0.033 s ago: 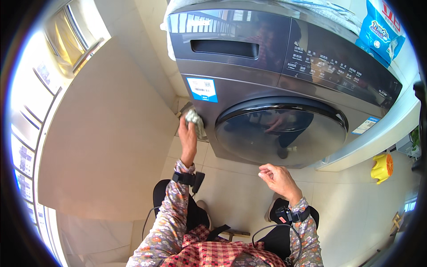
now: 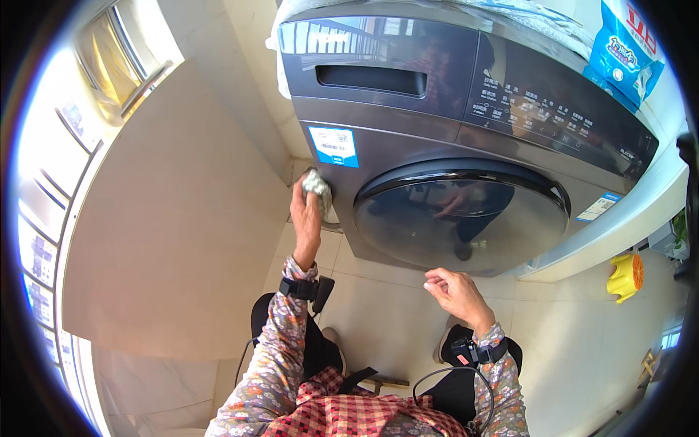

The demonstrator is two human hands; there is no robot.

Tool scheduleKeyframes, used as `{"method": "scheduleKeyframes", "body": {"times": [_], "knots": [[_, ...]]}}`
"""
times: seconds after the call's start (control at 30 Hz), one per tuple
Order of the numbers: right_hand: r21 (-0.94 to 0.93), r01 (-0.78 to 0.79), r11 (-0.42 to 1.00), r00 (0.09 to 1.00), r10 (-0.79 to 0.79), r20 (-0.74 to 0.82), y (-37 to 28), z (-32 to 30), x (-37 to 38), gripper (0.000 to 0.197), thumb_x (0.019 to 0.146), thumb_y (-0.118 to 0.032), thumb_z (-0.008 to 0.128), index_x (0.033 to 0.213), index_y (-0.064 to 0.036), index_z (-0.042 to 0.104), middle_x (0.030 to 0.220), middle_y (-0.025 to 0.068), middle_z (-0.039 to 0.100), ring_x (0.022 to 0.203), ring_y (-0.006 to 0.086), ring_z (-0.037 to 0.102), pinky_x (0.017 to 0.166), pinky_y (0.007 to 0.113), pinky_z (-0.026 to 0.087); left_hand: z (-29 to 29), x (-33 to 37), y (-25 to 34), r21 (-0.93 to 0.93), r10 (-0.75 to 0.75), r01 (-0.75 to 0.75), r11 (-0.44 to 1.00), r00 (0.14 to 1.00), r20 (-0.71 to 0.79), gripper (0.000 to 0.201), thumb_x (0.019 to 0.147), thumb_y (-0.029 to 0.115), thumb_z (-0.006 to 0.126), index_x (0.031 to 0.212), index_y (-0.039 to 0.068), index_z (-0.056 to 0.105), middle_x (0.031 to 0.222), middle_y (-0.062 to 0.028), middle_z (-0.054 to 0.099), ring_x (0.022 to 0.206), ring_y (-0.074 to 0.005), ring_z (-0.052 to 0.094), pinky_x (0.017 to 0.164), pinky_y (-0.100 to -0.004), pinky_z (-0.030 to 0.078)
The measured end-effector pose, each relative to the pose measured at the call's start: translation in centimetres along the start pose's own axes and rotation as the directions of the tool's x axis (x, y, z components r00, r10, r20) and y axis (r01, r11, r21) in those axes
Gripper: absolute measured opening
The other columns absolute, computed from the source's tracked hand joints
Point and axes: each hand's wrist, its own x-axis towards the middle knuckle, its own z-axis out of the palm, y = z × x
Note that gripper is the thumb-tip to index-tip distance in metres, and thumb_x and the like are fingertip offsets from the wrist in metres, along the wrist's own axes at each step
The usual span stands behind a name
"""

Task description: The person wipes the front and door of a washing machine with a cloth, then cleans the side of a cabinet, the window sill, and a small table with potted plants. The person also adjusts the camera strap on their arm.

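Note:
A crumpled grey-and-white cloth is bunched in my left hand, whose fingers are closed round it. That hand reaches down beside the left side of a dark grey front-loading washing machine, with the cloth at or against its edge. The fingertips are partly hidden by the cloth. My right hand hangs in front of the machine's round door, apart from it. Its fingers are curled in and pressed together, and nothing shows in them.
A large beige panel stands close on the left, beside a bright window. On top of the machine lie a pale cloth cover and a blue-and-white detergent bag. A yellow stool stands on the tiled floor at right.
My left hand with the cloth has shifted very slightly up and to the left along the machine's side. My right hand has stayed where it was.

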Motion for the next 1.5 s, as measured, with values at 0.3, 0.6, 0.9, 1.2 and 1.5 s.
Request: {"method": "scheduleKeyframes", "body": {"times": [0.3, 0.6, 0.9, 1.2, 1.5], "knots": [[-0.052, -0.021, 0.998, 0.999, 0.023, 0.04, 0.0, -0.4, 0.0, 0.027, 0.092, -0.02, 0.067, 0.107, 0.0026, 0.064, 0.091, 0.017, 0.072, 0.081, 0.0253, 0.071, 0.073, 0.034, 0.057, 0.8, -1.3, -7.2, -0.028, -0.335, 0.335, 0.942, 0.942, 0.01, 0.034, 0.093, 0.018, 0.041, 0.118, 0.005, 0.06, 0.101, -0.0041, 0.06, 0.09, -0.0138, 0.052, 0.081, -0.0279, 0.044], [-0.091, -0.079, 0.993, 0.993, 0.087, 0.082, 0.5, -0.2, 0.5, 0.027, 0.091, -0.022, 0.067, 0.107, 0.0001, 0.064, 0.089, 0.015, 0.072, 0.078, 0.0269, 0.071, 0.072, 0.035, 0.056, -1.9, -8.4, -26.1, 0.077, -0.568, 0.563, 0.823, 0.819, 0.083, 0.017, 0.089, 0.007, 0.049, 0.098, 0.005, 0.062, 0.089, -0.0084, 0.061, 0.086, -0.0233, 0.06, 0.076, -0.034, 0.049], [-0.102, -0.054, 0.993, 0.99, 0.067, 0.127, 0.0, 0.7, 1.5, 0.026, 0.091, -0.024, 0.067, 0.105, -0.0031, 0.064, 0.089, 0.0131, 0.072, 0.078, 0.0294, 0.07, 0.073, 0.038, 0.055, -2.2, -0.2, -13.1, -0.353, -0.314, 0.432, 0.83, 0.885, 0.345, 0.033, 0.093, 0.018, 0.045, 0.12, 0.006, 0.061, 0.1, 0.0013, 0.062, 0.088, -0.0098, 0.058, 0.076, -0.0257, 0.048], [-0.157, -0.076, 0.985, 0.978, 0.104, 0.18, 0.1, 1.4, 2.1, 0.026, 0.091, -0.025, 0.067, 0.107, -0.0046, 0.063, 0.091, 0.0118, 0.072, 0.078, 0.0291, 0.07, 0.073, 0.038, 0.055, -0.1, -1.0, -17.9, -0.324, -0.618, 0.678, 0.66, 0.735, 0.279, 0.039, 0.097, 0.032, 0.051, 0.125, 0.007, 0.058, 0.106, -0.0025, 0.063, 0.09, -0.0148, 0.061, 0.076, -0.0287, 0.049], [-0.213, -0.05, 0.976, 0.974, 0.096, 0.208, 0.8, 1.8, 2.0, 0.024, 0.091, -0.025, 0.067, 0.104, -0.0059, 0.063, 0.091, 0.0087, 0.072, 0.078, 0.0272, 0.07, 0.066, 0.037, 0.053, -2.6, -11.3, -41.8, -0.304, -0.783, 0.759, 0.576, 0.619, 0.061, 0.031, 0.075, 0.019, 0.073, 0.1, 0.006, 0.06, 0.085, -0.0127, 0.063, 0.084, -0.0315, 0.063, 0.069, -0.0429, 0.051]]}}
